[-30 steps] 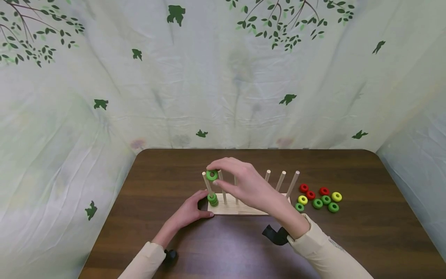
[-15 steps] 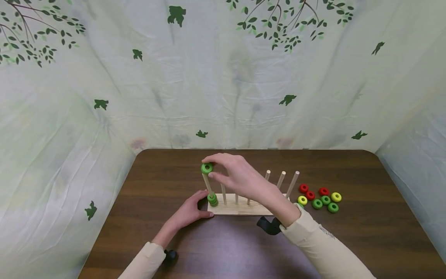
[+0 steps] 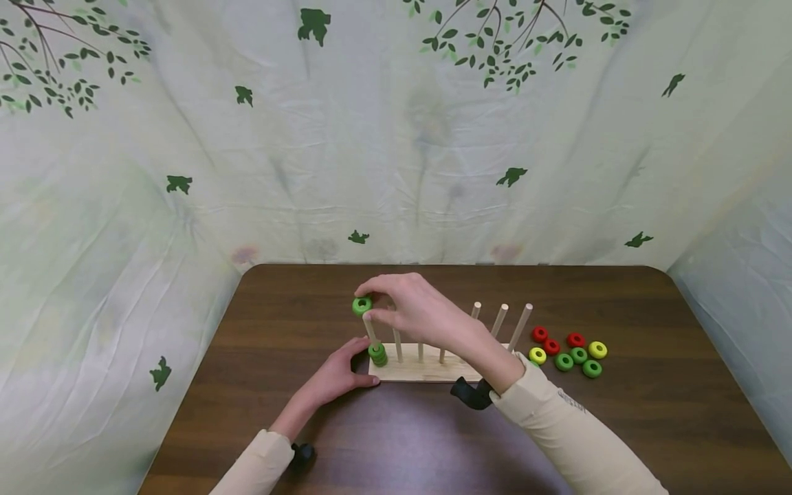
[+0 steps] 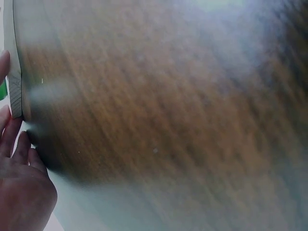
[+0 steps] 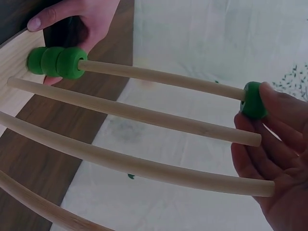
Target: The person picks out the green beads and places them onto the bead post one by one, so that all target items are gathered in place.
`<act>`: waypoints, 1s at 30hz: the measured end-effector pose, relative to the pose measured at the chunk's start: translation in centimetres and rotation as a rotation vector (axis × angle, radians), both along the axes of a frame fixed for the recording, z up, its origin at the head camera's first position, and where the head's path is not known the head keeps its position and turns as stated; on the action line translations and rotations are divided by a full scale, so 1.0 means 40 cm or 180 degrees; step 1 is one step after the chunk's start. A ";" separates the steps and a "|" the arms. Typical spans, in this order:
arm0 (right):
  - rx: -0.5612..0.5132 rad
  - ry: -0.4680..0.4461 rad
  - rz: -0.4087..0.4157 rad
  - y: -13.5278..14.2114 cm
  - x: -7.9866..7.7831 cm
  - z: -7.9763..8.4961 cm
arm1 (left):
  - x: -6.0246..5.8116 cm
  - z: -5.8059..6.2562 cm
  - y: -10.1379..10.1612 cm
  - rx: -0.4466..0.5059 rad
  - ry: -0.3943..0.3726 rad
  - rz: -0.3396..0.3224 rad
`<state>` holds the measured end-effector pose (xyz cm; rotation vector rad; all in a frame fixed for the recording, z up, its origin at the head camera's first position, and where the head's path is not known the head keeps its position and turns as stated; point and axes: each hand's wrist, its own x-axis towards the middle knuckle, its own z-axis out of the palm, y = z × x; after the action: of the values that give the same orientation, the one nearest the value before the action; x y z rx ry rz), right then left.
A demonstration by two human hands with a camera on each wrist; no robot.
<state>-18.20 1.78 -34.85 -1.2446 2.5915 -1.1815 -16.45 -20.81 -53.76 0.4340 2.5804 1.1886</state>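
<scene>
My right hand [image 3: 422,311] pinches a green ring [image 5: 255,102] between thumb and fingers. It sits at the tip of the leftmost wooden peg [image 5: 163,77], which meets its hole in the right wrist view. Three green rings [image 5: 50,62] are stacked at the foot of that same peg. The pegs rise in a row from a pale wooden base [image 3: 427,372]. My left hand [image 3: 336,375] grips the base's left end, thumb at the front edge and fingers toward the back. In the left wrist view its fingers [image 4: 21,147] lie against the base's end.
Loose rings lie right of the base on the brown table [image 3: 656,412]: red ones [image 3: 575,335], yellow ones [image 3: 603,355] and green ones [image 3: 597,375]. More upright pegs [image 3: 518,330] stand along the base, some behind my right forearm. A leaf-patterned cloth [image 3: 396,137] hangs behind the table.
My right hand has carried the green ring left, rising and then dipping slightly, to the leftmost peg's tip. The left hand stays on the base.
</scene>
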 end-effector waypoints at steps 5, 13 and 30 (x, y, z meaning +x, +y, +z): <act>0.0148 -0.0091 -0.0038 -0.004 -0.006 -0.001 | 0.002 0.004 0.001 -0.0020 -0.0024 0.0011; 0.0340 -0.0117 -0.0020 -0.009 -0.011 -0.002 | 0.004 0.008 0.002 -0.0025 -0.0021 0.0014; 0.0394 -0.0155 0.0036 -0.007 -0.007 -0.001 | 0.002 0.007 0.002 0.0016 0.0006 -0.0008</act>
<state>-18.47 1.50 -34.88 -1.1896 2.5749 -1.0186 -16.36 -20.72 -53.49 0.4395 2.5783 1.1948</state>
